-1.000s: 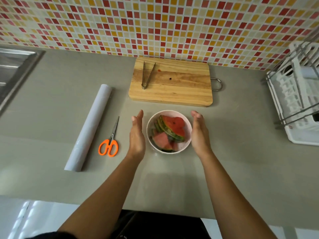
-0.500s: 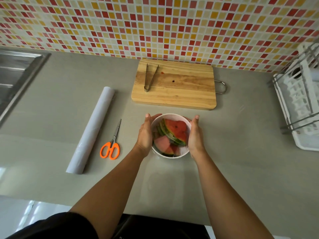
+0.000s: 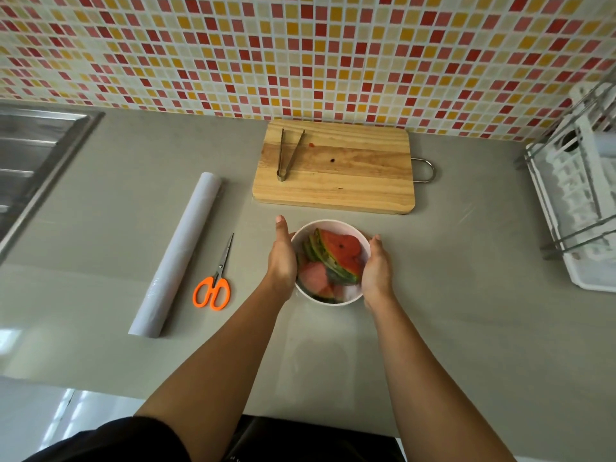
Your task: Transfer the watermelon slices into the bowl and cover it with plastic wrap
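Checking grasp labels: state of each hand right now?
Left hand: open, palm pressed against the bowl side.
Right hand: open, cupping the bowl's other side.

From my remote seat I see the white bowl (image 3: 330,296) upright on the grey counter, just in front of the wooden board. Watermelon slices (image 3: 336,258) fill it, red flesh up and striped green rinds fanned leftward (a film over the top may be there; I cannot tell). The plastic wrap roll (image 3: 176,253) lies slanted, well left.
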